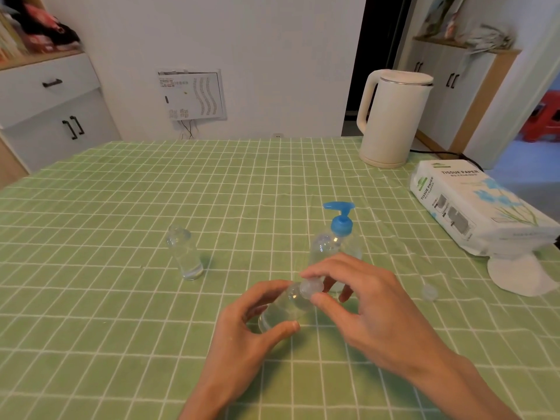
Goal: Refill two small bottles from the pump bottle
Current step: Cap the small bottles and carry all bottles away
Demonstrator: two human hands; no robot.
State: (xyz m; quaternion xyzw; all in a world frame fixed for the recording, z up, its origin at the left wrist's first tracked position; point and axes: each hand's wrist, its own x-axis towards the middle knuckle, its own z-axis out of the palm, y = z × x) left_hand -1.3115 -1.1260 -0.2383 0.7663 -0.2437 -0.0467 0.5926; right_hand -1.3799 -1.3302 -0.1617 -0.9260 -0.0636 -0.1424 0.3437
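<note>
I have the left hand (251,324) curled round a small bottle (283,310), the right hand (366,307) pinching its cap (310,287); the pump bottle (339,234) stands just beyond both.

Bottles about the middle of the table (91,207).
Pump bottle (340,234) behind the held small bottle (283,309); other small bottle (184,253) left, loose cap (429,292) right.

There are 2 small clear bottles: 1 standing small bottle (185,256) and 1 held small bottle (281,310). There is 1 pump bottle (327,247) with 1 blue pump head (341,219). Caps number 2: 1 pinched cap (310,287) and 1 loose cap (429,292). 2 hands show, the left hand (242,331) and the right hand (372,313). The 1 bench (121,328) also carries 1 white kettle (394,116) and 1 tissue pack (472,207).
</note>
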